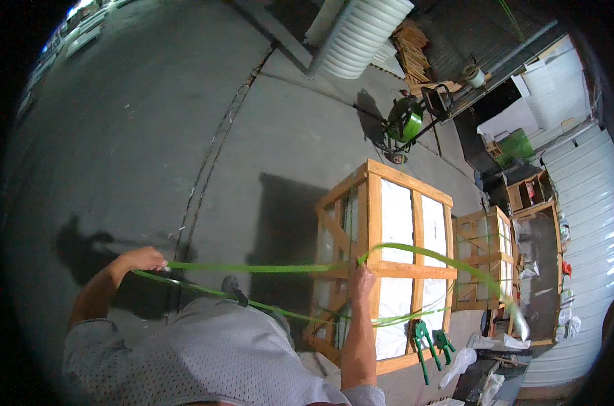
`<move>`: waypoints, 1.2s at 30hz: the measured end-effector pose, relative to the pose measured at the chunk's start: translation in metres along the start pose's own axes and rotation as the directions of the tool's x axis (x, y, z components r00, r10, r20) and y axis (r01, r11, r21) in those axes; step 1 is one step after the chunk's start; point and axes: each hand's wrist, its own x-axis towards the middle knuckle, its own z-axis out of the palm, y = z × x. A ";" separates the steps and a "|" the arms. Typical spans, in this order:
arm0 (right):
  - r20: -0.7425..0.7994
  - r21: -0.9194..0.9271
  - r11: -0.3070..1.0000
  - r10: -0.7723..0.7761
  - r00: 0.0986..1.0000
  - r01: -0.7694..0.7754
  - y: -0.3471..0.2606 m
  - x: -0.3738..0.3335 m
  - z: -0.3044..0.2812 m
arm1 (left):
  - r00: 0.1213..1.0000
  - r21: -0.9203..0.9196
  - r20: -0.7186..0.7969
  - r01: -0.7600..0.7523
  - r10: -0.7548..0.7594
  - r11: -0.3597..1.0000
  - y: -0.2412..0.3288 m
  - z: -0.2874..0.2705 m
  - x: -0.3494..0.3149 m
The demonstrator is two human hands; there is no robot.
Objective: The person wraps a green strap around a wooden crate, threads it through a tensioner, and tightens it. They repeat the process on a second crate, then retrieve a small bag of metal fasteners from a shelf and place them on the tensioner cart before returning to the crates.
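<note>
A wooden crate [418, 272] with white panels between its slats stands in front of me, to the right. My left hand [144, 259], out to the left, is closed on a green plastic strap [253, 268] pulled out from the crate. By the crate's near upper edge my right hand [362, 281] is closed on the same strap, whose free end arcs away over the crate to the right. A lower run of green strap goes from my left hand round the crate's side. Two green hand tools [425, 342] with long handles rest on the crate.
A second slatted crate [486, 257] stands just beyond the first. Farther off are a green wheeled strap cart [405, 125], a large white roll [364, 37] and stacked wood [412, 51]. Crumpled plastic [461, 365] lies at lower right. A seam [212, 149] runs across the concrete floor.
</note>
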 end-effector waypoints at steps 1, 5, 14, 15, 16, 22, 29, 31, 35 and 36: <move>0.054 -0.101 0.994 0.042 0.998 -0.036 0.001 -0.006 0.002 | 0.998 0.032 -0.016 -0.058 0.058 0.998 -0.003 0.000 0.009; 0.269 0.865 0.267 0.468 0.841 -0.425 0.002 -0.014 0.004 | 0.997 0.124 0.018 -0.070 0.068 0.990 -0.034 -0.002 0.043; 0.408 0.902 -0.054 0.428 0.807 -0.427 0.015 -0.013 -0.025 | 0.993 0.077 0.055 0.097 -0.101 0.992 -0.077 -0.023 0.053; 0.413 0.901 -0.045 0.395 0.821 -0.432 0.014 -0.013 -0.027 | 0.988 0.040 0.062 0.139 -0.141 0.989 -0.075 -0.024 0.054; 0.403 0.901 0.027 0.320 0.858 -0.433 0.015 -0.015 -0.030 | 0.987 0.032 0.060 0.150 -0.152 0.988 -0.075 -0.028 0.054; 0.164 0.060 0.981 0.171 0.972 -0.183 0.023 -0.022 -0.009 | 0.991 0.189 0.008 0.129 -0.133 0.973 -0.102 -0.049 0.054; 0.454 0.690 0.342 0.482 0.749 -0.638 0.022 -0.046 0.054 | 0.975 0.189 -0.215 -0.011 0.053 0.982 -0.154 -0.029 0.075; 0.619 0.732 0.046 0.373 0.691 -0.680 0.014 -0.054 0.082 | 0.967 0.120 -0.222 0.153 -0.124 0.981 -0.176 -0.028 0.065; 0.768 0.641 -0.248 0.213 0.604 -0.727 0.010 -0.058 0.141 | 0.934 0.093 -0.343 0.140 -0.100 0.986 -0.226 -0.014 0.046; 0.773 0.629 -0.326 0.165 0.613 -0.705 0.010 -0.056 0.156 | 0.932 0.102 -0.352 0.126 -0.082 0.987 -0.239 -0.010 0.044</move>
